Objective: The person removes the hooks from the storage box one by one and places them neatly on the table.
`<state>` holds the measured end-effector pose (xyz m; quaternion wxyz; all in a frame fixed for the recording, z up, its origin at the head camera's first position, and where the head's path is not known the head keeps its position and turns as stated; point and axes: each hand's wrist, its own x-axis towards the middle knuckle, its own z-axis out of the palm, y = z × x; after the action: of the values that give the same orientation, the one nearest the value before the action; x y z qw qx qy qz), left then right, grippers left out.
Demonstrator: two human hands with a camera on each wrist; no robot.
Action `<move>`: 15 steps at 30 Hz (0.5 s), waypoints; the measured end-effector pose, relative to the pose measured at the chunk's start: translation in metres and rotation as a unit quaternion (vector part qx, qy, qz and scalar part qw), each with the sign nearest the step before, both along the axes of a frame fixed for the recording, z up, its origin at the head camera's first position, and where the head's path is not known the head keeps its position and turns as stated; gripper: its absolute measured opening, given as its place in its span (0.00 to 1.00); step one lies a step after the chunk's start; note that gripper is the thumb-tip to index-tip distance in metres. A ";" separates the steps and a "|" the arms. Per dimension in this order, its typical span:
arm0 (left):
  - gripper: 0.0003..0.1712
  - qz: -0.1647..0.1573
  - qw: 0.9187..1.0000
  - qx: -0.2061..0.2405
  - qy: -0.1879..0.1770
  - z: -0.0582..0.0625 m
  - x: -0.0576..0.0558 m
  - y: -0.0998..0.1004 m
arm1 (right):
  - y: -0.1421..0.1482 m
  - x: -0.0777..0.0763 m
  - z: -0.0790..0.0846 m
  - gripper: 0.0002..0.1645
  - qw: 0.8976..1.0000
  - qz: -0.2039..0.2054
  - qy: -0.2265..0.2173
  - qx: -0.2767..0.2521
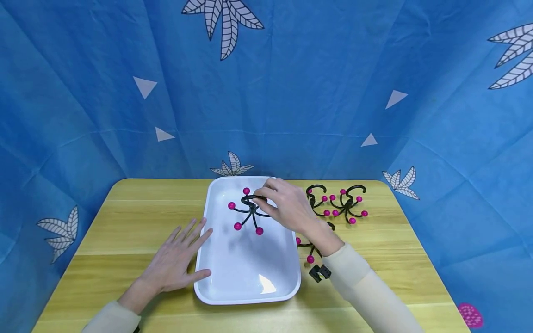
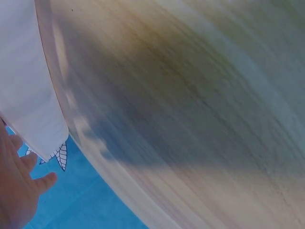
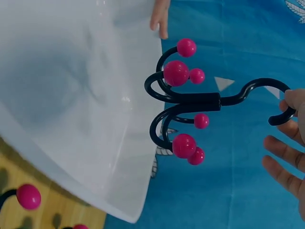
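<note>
My right hand [image 1: 287,206] pinches the top hook of a black multi-arm hanger hook [image 3: 200,100] tipped with pink balls. The hanger hook hangs over the white tray [image 1: 245,277], its arms apart from the tray floor in the right wrist view. My left hand [image 1: 176,259] lies with spread, straight fingers at the tray's left rim, holding nothing. In the left wrist view part of the left hand [image 2: 19,186] shows at the lower left, beside the tray's white wall [image 2: 28,71].
Right of the tray, more black hanger hooks with pink balls stand on the wooden table [image 1: 387,259]: one at the back right [image 1: 347,206], one beside it [image 1: 313,201], and one partly hidden under my right forearm [image 1: 312,247]. A blue patterned cloth [image 1: 270,92] hangs behind the table.
</note>
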<state>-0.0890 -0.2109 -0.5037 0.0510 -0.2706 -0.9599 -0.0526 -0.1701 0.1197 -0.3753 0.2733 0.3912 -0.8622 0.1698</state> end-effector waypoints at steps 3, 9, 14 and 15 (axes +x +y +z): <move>0.58 -0.004 1.000 0.002 0.007 0.000 0.000 -0.001 | 0.008 0.003 0.005 0.06 1.000 0.001 0.010 -0.005; 0.58 -0.008 1.000 0.006 0.008 -0.001 0.000 -0.002 | 0.024 0.009 0.018 0.06 1.000 0.004 0.024 -0.010; 0.58 -0.013 1.000 0.011 0.008 -0.001 0.000 -0.002 | 0.038 0.013 0.028 0.07 0.999 0.006 0.036 -0.020; 0.58 -0.013 1.000 0.011 0.009 -0.002 -0.001 -0.002 | 0.041 0.013 0.030 0.08 0.999 0.005 0.039 -0.021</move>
<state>-0.0896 -0.2134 -0.5052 0.0620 -0.2827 -0.9552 -0.0617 -0.1569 0.1607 -0.3457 0.3138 0.3965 -0.8451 0.1735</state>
